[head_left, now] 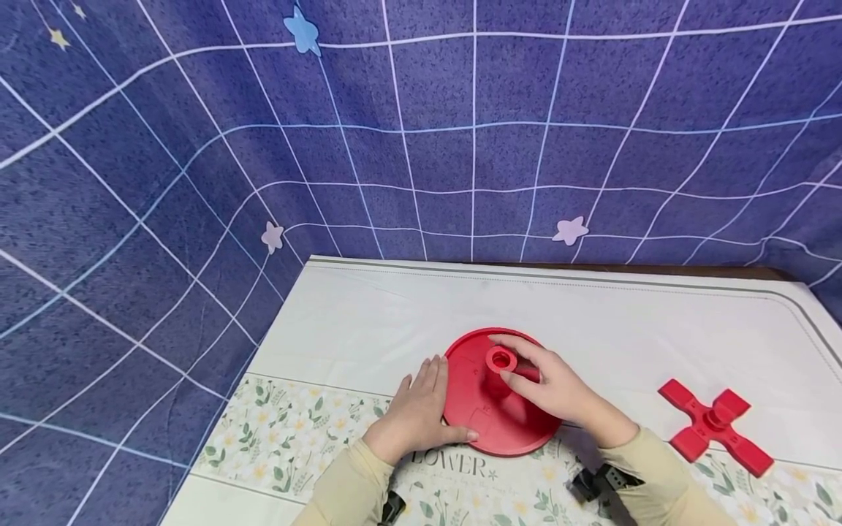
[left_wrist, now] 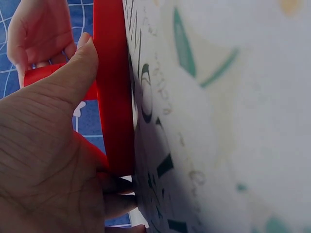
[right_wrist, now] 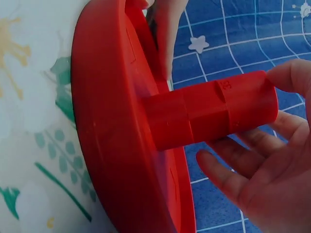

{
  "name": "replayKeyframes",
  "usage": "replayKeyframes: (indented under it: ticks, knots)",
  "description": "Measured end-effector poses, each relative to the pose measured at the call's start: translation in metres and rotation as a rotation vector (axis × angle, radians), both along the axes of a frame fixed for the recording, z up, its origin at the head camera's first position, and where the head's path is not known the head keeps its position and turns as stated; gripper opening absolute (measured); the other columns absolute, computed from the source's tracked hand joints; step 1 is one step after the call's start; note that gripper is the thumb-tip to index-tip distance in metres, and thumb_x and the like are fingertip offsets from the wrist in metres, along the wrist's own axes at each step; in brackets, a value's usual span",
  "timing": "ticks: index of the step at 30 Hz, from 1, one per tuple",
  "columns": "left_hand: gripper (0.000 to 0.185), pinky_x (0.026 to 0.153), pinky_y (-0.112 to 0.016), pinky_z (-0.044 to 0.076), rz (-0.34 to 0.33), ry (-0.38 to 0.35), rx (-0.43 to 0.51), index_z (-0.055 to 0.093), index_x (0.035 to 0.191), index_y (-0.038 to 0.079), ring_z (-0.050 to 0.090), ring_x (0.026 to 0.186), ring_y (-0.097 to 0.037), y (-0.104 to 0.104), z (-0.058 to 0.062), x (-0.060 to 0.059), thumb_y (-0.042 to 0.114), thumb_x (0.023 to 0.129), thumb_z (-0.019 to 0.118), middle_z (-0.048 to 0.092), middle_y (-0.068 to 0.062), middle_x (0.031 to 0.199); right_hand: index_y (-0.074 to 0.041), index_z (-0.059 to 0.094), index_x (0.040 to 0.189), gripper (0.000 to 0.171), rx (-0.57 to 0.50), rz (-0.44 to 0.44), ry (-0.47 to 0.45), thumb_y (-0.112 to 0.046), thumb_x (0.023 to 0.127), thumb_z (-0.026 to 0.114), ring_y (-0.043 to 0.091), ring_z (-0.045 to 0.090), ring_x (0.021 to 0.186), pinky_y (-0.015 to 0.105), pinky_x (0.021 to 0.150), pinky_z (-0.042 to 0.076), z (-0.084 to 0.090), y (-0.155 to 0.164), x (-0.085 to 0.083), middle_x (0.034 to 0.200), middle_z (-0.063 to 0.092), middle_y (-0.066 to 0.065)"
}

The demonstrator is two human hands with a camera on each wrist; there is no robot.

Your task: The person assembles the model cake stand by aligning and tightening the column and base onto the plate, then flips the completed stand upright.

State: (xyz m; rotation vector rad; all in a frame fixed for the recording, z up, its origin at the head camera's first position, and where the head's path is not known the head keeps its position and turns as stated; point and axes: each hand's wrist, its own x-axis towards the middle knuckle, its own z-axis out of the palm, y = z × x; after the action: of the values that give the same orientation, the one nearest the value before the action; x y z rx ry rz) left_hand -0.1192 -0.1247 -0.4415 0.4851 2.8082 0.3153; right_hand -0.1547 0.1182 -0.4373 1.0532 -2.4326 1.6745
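A red round base [head_left: 516, 431] with a low raised rim lies on the table, and a hollow red post [head_left: 495, 384] rises from its middle. Around the upper part of the post my right hand [head_left: 555, 381] curves, thumb on one side and fingers on the other; the right wrist view shows the thumb at the post's top edge [right_wrist: 262, 94]. My left hand [head_left: 416, 411] steadies the base from its left side, with fairly straight fingers along the edge and the thumb spread over the near rim [left_wrist: 112, 97].
To the right lies a red cross-shaped piece [head_left: 717, 418] with a short round peg at its centre. The tabletop wears a white cloth [head_left: 368, 314] with a floral band [head_left: 283, 431]. Blue gridded fabric with stars [head_left: 434, 161] hangs behind and at the left.
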Motion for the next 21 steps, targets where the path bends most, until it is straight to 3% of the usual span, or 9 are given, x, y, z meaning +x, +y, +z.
replayKeyframes:
  ticks: [6, 16, 21]
  knots:
    - [0.12, 0.114, -0.055, 0.021, 0.0, 0.001, -0.002, 0.015, 0.155, -0.001, 0.013, 0.148, -0.033, 0.0, -0.001, -0.001, 0.076, 0.075, 0.062, 0.016, -0.017, 0.161, -0.01, 0.055, 0.134, 0.044, -0.006, -0.01, -0.06, -0.011, 0.092, 0.068, 0.014, 0.064, 0.106, 0.032, 0.091, 0.052, 0.0, 0.0, 0.001, 0.123, 0.061, 0.002]
    - [0.12, 0.114, -0.055, 0.02, -0.003, 0.005, -0.012, 0.014, 0.155, -0.001, 0.012, 0.148, -0.033, 0.0, -0.002, -0.001, 0.075, 0.075, 0.062, 0.015, -0.017, 0.161, -0.019, 0.057, 0.124, 0.041, 0.05, -0.167, -0.004, -0.02, 0.087, 0.075, 0.015, 0.067, 0.099, 0.042, 0.088, 0.053, -0.001, -0.004, 0.007, 0.112, 0.065, -0.006]
    - [0.121, 0.114, -0.055, 0.02, -0.007, 0.014, -0.028, 0.013, 0.155, -0.001, 0.012, 0.148, -0.032, 0.0, -0.002, -0.001, 0.077, 0.075, 0.061, 0.014, -0.017, 0.161, -0.021, 0.058, 0.121, 0.041, 0.068, -0.242, 0.016, -0.025, 0.085, 0.077, 0.014, 0.067, 0.095, 0.042, 0.086, 0.054, -0.003, -0.008, 0.011, 0.108, 0.065, -0.008]
